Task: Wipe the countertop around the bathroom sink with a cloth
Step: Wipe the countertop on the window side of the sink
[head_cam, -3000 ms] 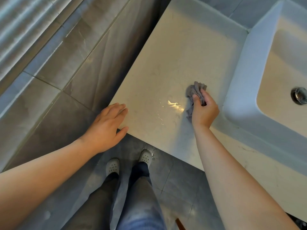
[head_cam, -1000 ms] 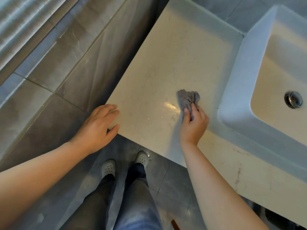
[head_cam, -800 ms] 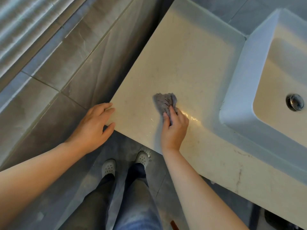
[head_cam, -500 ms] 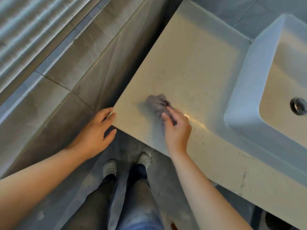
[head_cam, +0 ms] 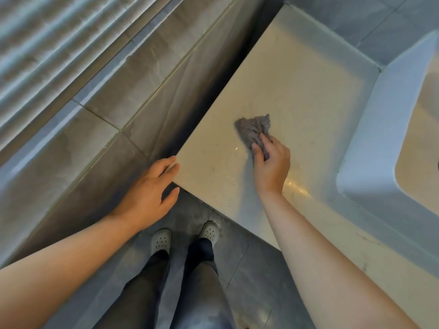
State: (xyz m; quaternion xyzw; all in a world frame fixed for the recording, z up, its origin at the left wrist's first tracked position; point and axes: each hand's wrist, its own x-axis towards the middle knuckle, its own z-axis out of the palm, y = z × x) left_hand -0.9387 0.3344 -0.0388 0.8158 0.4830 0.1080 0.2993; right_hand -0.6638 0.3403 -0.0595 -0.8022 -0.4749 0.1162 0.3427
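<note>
Head view: cloth (head_cam: 254, 129) farther from corner (head_cam: 187, 166)

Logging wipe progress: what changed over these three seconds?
The right hand swept the cloth across the countertop from beside the sink toward the left edge, then partway back. It kept gripping the cloth; the left hand stayed at the counter's front-left corner.

Your cloth (head_cam: 253, 128) is a mottled purplish grey. The countertop (head_cam: 297, 91) is pale cream with faint speckles, and the sink (head_cam: 370, 129) is plain white. The wall tiles (head_cam: 133, 91) are grey-brown with lighter veining and pale grout lines; the floor tiles (head_cam: 256, 264) are darker slate grey. Your shoes (head_cam: 161, 241) are off-white, dotted with small dark holes, and your trousers (head_cam: 199, 281) are charcoal.
</note>
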